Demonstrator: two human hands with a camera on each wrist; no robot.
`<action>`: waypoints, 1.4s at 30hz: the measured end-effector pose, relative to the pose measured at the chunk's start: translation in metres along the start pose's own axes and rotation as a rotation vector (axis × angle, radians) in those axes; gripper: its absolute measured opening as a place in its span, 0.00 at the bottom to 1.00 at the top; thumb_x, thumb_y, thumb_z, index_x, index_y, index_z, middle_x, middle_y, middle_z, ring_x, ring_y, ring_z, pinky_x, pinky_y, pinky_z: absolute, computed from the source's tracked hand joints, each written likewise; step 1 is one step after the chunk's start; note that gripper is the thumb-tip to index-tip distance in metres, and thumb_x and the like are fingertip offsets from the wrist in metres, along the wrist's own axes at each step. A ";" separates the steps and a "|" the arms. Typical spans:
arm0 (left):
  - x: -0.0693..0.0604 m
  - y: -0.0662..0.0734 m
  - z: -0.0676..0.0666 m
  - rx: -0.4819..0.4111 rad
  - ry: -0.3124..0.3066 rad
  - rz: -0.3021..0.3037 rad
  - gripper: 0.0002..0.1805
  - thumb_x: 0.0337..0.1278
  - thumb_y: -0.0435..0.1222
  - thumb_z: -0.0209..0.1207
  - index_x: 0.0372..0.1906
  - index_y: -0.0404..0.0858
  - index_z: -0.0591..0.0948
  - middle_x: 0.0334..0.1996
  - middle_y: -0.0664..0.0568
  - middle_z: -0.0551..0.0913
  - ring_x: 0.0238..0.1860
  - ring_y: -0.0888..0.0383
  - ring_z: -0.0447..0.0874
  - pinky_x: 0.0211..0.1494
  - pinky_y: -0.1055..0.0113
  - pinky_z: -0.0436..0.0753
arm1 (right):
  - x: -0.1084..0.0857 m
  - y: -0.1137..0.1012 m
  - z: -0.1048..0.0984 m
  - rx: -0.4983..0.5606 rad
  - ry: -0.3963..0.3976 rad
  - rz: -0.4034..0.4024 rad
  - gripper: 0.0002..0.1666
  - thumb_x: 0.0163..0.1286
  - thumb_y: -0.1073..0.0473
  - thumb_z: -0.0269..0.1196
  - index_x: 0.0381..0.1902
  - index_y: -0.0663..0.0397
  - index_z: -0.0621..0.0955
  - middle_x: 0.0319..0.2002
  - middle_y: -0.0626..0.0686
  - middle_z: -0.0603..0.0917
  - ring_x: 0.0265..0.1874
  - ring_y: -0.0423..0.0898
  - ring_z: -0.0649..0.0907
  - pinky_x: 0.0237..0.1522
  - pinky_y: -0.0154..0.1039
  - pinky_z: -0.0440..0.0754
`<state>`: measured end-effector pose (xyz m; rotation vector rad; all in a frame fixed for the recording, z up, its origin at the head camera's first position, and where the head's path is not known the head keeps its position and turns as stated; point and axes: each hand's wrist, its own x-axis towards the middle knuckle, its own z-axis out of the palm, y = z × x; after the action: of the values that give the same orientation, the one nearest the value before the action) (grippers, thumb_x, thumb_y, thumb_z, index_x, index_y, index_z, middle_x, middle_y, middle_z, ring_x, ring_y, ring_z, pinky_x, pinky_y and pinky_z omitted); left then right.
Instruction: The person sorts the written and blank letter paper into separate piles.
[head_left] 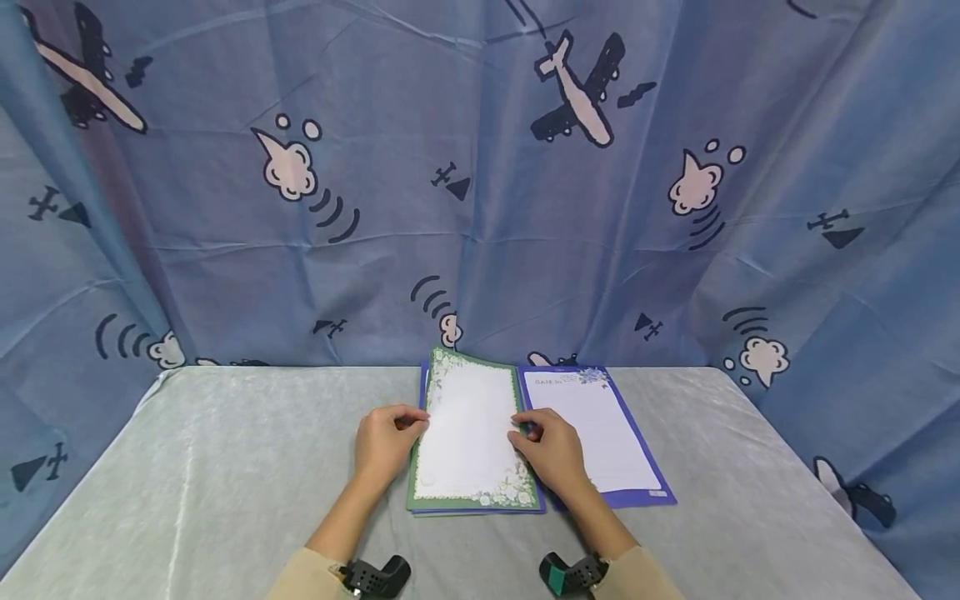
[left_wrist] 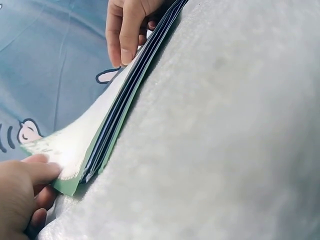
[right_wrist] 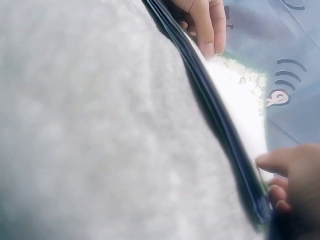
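A sheet of paper with a green floral border (head_left: 471,442) lies on top of a stack of sheets (left_wrist: 131,90) whose layered edges show in both wrist views. My left hand (head_left: 384,442) pinches the sheet's left edge, thumb on top and fingers beneath. On the opposite edge, my right hand (head_left: 553,450) pinches with thumb and fingers. The far end of the green-bordered sheet curves up slightly, off the stack. To the right, partly behind my right hand, lies a purple-bordered sheet (head_left: 618,437) with faint lines and blue flowers at its top corner.
A pale cloth covers the table (head_left: 255,467). Behind its far edge hangs a blue curtain (head_left: 390,183) printed with airplanes and clouds. Dark bands with devices (head_left: 378,577) sit on both wrists.
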<state>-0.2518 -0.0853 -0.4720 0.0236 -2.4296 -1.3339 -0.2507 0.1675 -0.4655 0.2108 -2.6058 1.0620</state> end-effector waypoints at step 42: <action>0.006 0.001 0.000 -0.443 0.020 -0.131 0.04 0.51 0.29 0.73 0.34 0.34 0.91 0.30 0.43 0.90 0.26 0.68 0.82 0.32 0.77 0.80 | 0.004 0.007 -0.005 0.142 0.011 0.111 0.14 0.58 0.63 0.75 0.44 0.55 0.90 0.27 0.52 0.84 0.25 0.37 0.75 0.33 0.31 0.71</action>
<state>-0.2572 -0.0858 -0.4694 0.0807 -2.0940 -1.8914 -0.2545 0.1758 -0.4651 0.0929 -2.5597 1.2848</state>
